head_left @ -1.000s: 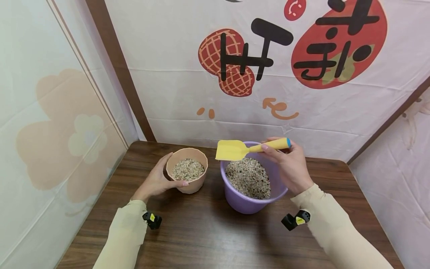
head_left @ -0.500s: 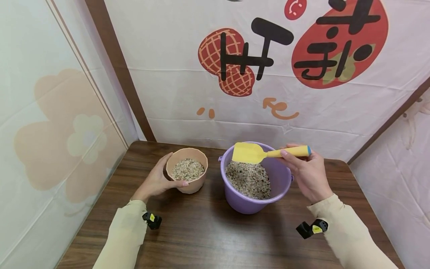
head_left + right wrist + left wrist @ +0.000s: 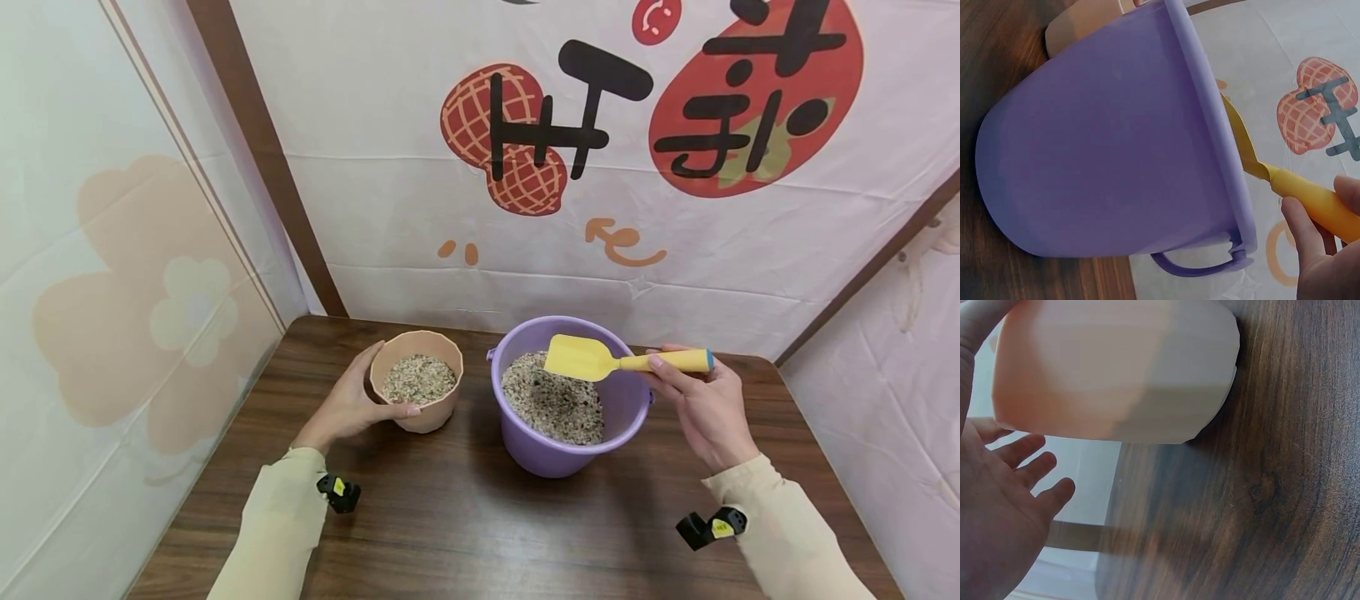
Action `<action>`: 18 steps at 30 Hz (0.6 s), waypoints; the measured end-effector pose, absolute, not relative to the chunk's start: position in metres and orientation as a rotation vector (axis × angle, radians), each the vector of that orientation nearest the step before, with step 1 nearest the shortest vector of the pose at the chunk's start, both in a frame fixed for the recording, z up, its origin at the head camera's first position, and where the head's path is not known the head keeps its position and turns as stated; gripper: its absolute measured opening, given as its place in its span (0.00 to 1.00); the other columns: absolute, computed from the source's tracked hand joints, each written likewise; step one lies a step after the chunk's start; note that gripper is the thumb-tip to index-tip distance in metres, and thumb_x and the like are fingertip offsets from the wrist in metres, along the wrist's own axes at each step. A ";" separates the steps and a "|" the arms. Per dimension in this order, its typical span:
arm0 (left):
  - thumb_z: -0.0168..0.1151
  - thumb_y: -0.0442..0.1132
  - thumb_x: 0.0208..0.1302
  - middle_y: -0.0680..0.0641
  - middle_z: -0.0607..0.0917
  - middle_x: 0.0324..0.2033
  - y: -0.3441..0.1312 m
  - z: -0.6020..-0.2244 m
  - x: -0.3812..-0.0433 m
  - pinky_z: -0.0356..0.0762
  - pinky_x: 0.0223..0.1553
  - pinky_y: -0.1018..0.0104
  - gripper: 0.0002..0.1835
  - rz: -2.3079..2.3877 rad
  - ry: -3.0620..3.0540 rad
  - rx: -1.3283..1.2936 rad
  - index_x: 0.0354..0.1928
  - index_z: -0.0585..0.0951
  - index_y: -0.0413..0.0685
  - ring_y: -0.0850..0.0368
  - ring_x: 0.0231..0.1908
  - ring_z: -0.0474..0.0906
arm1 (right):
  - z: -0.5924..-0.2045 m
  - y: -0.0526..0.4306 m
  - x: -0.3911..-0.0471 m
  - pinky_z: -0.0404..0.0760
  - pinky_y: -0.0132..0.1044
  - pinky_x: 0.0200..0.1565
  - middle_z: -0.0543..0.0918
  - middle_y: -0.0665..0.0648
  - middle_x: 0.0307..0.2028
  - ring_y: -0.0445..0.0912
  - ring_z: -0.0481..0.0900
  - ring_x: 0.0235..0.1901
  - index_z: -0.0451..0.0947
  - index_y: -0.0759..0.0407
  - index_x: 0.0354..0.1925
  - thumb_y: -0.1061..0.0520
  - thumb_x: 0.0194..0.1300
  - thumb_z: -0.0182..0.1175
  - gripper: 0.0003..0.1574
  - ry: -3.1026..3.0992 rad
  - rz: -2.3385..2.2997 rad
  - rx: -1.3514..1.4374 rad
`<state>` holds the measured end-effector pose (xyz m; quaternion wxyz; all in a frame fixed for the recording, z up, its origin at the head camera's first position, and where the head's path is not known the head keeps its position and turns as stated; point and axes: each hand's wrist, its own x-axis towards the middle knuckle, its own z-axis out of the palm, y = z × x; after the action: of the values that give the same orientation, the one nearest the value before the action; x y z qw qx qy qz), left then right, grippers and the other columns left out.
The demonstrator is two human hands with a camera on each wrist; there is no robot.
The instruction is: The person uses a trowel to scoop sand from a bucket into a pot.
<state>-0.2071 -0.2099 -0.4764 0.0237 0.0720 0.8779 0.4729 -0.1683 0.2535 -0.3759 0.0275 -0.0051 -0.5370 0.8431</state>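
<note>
My left hand (image 3: pixel 347 410) holds a peach faceted flower pot (image 3: pixel 433 417) by its rim, thumb on the near side and fingers around the left. Coarse mixed gravel (image 3: pixel 418 379) fills part of the pot. In the left wrist view the pot's wall (image 3: pixel 1116 369) shows with several fingers beside it. My right hand (image 3: pixel 708 408) grips the handle of a yellow toy shovel (image 3: pixel 581 358). The blade hangs over a purple bucket (image 3: pixel 543 456), which holds more gravel (image 3: pixel 551 407). From the right wrist, the blade (image 3: pixel 1241 134) shows just past the bucket's rim (image 3: pixel 1210 106), its far end hidden.
Both containers stand on a dark brown wooden table (image 3: pixel 465 533), the pot left of the bucket. A printed white cloth wall (image 3: pixel 390 208) rises right behind the table, with more cloth at both sides. The bucket's handle (image 3: pixel 1194 265) hangs at its side.
My right hand has drawn the shovel to the right and a little lower, from the bucket's left rim to over its middle. The left hand and the pot have stayed in place.
</note>
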 end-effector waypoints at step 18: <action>0.85 0.56 0.42 0.36 0.53 0.77 -0.209 -0.470 -0.209 0.55 0.70 0.36 0.72 1.409 2.766 0.281 0.81 0.47 0.42 0.36 0.75 0.52 | -0.382 0.258 -0.168 0.79 0.45 0.55 0.82 0.62 0.46 0.53 0.87 0.46 0.83 0.68 0.44 0.75 0.65 0.63 0.10 -1.588 2.662 -0.022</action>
<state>-0.2091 -0.2093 -0.4702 0.0122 0.0900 0.8874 0.4520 -0.1685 0.2585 -0.3824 0.0210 -0.0071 -0.5123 0.8585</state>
